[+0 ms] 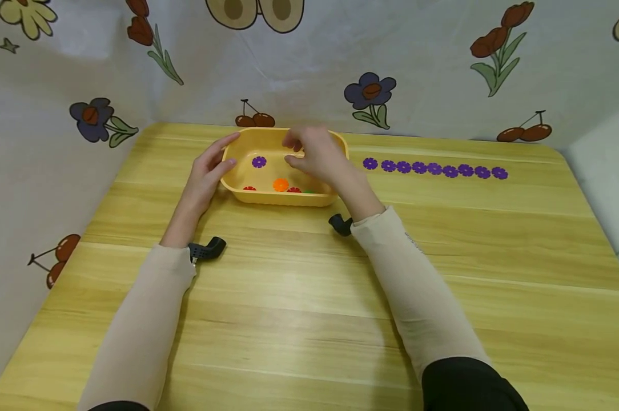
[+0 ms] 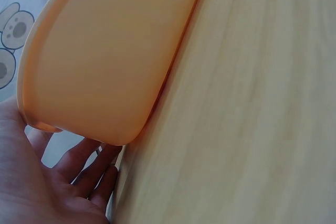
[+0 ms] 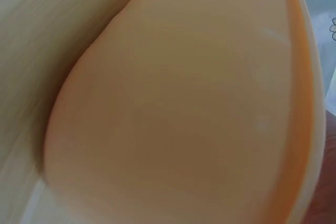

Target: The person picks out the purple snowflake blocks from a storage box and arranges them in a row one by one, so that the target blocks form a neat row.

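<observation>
My left hand (image 1: 203,174) grips the left end of a yellow plastic tub (image 1: 284,198), thumb at the rim. In the left wrist view, the fingers (image 2: 86,169) curl at the tub's outer end. Over the tub's right part hangs my right hand (image 1: 317,154), thumb and fingers apart, with nothing visible between them. Inside the tub lie a purple flower-shaped piece (image 1: 259,162), an orange one (image 1: 281,185), red ones (image 1: 294,190) and a bit of green (image 1: 309,192). The tub's near wall partly hides the red and green. Its outer wall (image 3: 173,98) fills the right wrist view.
Right of the tub, several purple flower-shaped pieces (image 1: 434,169) form a row across the wooden table (image 1: 289,319). A patterned cloth (image 1: 309,74) hangs behind the table's back edge. Black wrist devices (image 1: 208,249) protrude at both sleeves.
</observation>
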`<state>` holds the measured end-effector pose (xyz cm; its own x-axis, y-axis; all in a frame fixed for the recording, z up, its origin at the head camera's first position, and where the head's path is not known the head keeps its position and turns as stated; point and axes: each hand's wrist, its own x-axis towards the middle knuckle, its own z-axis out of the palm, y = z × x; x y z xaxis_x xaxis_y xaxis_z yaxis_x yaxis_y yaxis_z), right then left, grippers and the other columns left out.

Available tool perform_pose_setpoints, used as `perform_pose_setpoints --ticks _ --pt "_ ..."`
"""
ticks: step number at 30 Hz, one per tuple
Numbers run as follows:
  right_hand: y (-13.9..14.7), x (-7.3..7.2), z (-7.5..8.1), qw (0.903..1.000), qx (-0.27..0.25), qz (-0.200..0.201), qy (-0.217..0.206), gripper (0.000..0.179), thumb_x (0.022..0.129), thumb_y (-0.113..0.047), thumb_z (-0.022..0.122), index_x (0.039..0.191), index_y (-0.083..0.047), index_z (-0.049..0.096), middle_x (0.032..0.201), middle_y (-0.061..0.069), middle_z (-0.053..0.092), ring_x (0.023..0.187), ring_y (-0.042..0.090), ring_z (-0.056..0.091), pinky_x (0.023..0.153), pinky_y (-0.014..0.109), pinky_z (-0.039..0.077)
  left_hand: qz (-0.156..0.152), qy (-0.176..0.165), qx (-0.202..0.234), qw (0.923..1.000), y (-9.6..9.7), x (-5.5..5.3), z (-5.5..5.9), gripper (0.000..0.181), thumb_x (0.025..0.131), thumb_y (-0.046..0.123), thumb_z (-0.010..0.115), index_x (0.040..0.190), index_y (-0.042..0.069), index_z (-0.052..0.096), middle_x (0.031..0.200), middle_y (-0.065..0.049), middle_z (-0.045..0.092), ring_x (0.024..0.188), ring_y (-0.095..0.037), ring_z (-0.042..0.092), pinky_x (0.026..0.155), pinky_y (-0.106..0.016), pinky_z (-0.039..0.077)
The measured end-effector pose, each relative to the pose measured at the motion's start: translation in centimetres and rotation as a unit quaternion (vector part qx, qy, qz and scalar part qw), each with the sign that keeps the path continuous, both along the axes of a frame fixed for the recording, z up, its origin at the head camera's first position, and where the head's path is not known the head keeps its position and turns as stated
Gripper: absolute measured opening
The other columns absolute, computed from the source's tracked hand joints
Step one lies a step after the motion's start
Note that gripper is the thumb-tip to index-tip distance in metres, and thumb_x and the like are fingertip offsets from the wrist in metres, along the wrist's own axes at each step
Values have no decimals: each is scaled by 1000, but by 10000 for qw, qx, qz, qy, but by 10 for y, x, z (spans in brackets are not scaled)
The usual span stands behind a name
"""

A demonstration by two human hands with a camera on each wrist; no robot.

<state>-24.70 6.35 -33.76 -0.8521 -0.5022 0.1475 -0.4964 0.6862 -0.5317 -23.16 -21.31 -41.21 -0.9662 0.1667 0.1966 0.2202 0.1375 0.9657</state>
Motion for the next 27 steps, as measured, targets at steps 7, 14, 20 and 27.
perform_pose_setpoints --ticks 7,14,20,27 --pt "-27 -13 2 9982 426 253 -333 31 97 -15 77 124 -1 72 121 14 73 112 29 66 102 36 54 102 -49 -72 9999 -3 0 0 50 107 12 58 155 26 56 156 -15 55 126 -33 61 90 -20 59" --pt "-55 -25 0 9938 836 466 -572 31 99 -14 75 127 -3 71 126 12 73 116 27 66 106 34 53 117 -53 -117 9998 -6 2 1 50 107 12 57 155 26 55 156 -16 54 127 -33 60 91 -20 58" --pt "-71 -30 -5 9907 926 638 -761 35 99 -14 74 133 -4 70 132 12 71 122 26 65 112 34 51 19 2 19 10000 -4 1 1 51 107 9 57 155 23 55 161 -10 51 140 -33 54 99 -22 56" --pt "-73 -29 -10 9874 1209 661 -774 29 96 -12 77 124 -5 73 118 10 73 104 23 59 101 32 52 -15 -20 52 10000 -1 -1 0 50 106 12 58 155 21 55 160 -9 53 138 -28 55 102 -23 55"
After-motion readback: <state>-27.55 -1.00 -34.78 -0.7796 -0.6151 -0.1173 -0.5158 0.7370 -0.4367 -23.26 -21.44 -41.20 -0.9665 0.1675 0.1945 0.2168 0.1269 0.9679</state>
